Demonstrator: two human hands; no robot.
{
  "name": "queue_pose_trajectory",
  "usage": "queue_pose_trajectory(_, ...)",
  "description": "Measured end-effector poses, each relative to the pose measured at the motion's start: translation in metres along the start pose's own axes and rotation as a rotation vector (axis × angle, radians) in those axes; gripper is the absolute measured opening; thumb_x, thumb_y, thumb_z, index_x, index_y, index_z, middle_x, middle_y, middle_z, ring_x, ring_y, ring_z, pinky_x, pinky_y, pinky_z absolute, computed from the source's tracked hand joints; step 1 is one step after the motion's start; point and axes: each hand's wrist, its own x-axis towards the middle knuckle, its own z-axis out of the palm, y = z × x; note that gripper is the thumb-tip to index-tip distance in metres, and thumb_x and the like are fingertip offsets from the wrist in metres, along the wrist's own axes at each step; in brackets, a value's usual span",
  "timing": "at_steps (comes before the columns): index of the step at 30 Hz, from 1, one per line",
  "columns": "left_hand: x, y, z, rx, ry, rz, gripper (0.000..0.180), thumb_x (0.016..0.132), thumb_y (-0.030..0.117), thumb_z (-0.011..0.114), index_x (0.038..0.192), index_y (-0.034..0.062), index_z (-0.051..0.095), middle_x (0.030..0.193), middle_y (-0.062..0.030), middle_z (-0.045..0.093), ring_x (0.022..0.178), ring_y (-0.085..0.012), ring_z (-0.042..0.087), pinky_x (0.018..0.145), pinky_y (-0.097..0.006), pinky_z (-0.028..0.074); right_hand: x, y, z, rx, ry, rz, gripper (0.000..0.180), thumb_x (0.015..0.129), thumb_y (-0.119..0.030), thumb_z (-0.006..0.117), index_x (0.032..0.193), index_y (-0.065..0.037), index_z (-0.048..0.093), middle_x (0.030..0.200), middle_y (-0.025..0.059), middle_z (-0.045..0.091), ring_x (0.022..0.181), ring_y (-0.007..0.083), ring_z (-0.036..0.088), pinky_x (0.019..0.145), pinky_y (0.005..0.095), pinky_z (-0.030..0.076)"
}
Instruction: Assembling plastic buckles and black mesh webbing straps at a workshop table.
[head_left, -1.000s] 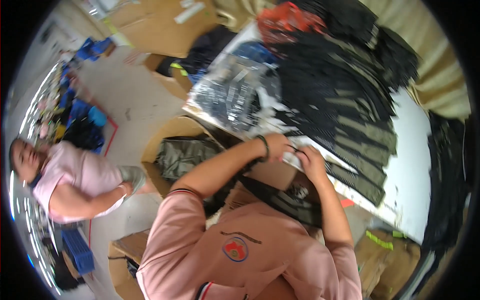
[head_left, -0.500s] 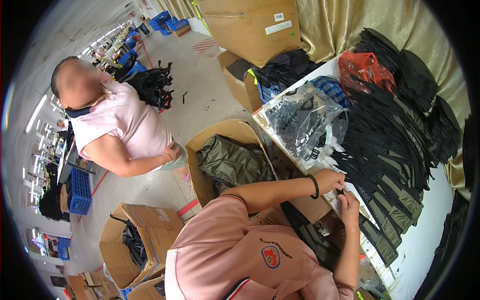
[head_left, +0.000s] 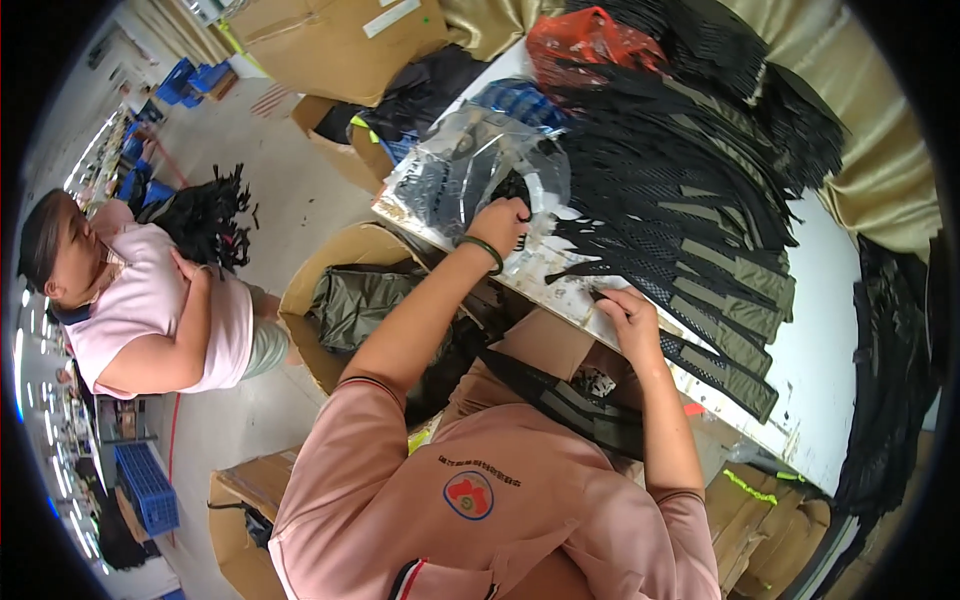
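- Left hand: curled shut at the mouth of the clear plastic bag, fingers closed on a small clump of black parts – wrist bent down, green band at the wrist.
- Right hand: laid on the near edge of the white table, fingers bent over the tip of a strap; cannot tell whether pinching it or only pressing on it.
- Bag position: flat on the table's left corner, partly overhanging it, just beside the fanned row of black mesh straps with olive ends.
- Advised, on judgement: draw the clump out low and slowly, so the film does not drag along and slide off the corner (open cardboard box with olive fabric directly below).
- Advised: take only a few parts per grasp – a full fist looks likely to snag on the crumpled bag mouth.
- Advised: hold the right hand firm on the strap row, since the straps overlap loosely and a pull from the left could disturb the fan.
- Noted nearby: a co-worker in a pale pink top seated on the left, well apart from the table; no interference with either hand.
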Motion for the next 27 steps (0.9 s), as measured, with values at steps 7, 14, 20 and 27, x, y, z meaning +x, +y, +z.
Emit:
queue_pose_trajectory(7, -0.001, 0.001, 0.016, 0.186, -0.221, -0.04, 0.046, 0.067, 0.011, 0.077, 0.103, 0.0092, 0.049, 0.099, -0.0146, 0.052, 0.089, -0.036, 0.056, 0.075, -0.043, 0.046, -0.002, 0.007, 0.001, -0.031, -0.075, 0.01, 0.013, 0.08, -0.006, 0.065, 0.092, 0.0, 0.067, 0.079, 0.0102, 0.059, 0.071, 0.0205, 0.057, 0.066, 0.0284, 0.045)
queue_pose_trajectory(14, -0.013, 0.006, 0.014, 0.303, -0.246, 0.09, 0.033, 0.073, 0.014, 0.07, 0.099, 0.0058, 0.053, 0.1, -0.0139, 0.05, 0.09, -0.0353, 0.057, 0.076, -0.045, 0.048, 0.003, 0.018, -0.001, -0.045, -0.1, 0.104, 0.015, 0.08, -0.011, 0.065, 0.089, 0.001, 0.066, 0.082, 0.0122, 0.061, 0.071, 0.0232, 0.058, 0.066, 0.0303, 0.046)
queue_pose_trajectory(20, -0.015, -0.001, 0.019, 0.487, -0.03, 0.179, 0.02, 0.077, 0.013, 0.064, 0.096, 0.0073, 0.06, 0.092, -0.0108, 0.06, 0.08, -0.0302, 0.061, 0.071, -0.039, 0.05, 0.002, 0.041, 0.005, 0.107, -0.067, 0.136, 0.012, 0.08, -0.009, 0.067, 0.087, 0.0, 0.067, 0.076, 0.0063, 0.063, 0.068, 0.0139, 0.056, 0.063, 0.0266, 0.045)
queue_pose_trajectory(27, -0.038, 0.074, 0.033, -0.885, -0.057, -0.094, 0.011, 0.082, 0.002, 0.065, 0.091, 0.0007, 0.058, 0.078, -0.0013, 0.06, 0.066, -0.0055, 0.058, 0.058, -0.021, 0.046, 0.004, -0.016, -0.027, 0.604, -0.085, 0.417, 0.007, 0.081, -0.008, 0.067, 0.085, -0.003, 0.067, 0.077, -0.0011, 0.063, 0.07, 0.0051, 0.054, 0.064, 0.0203, 0.042)
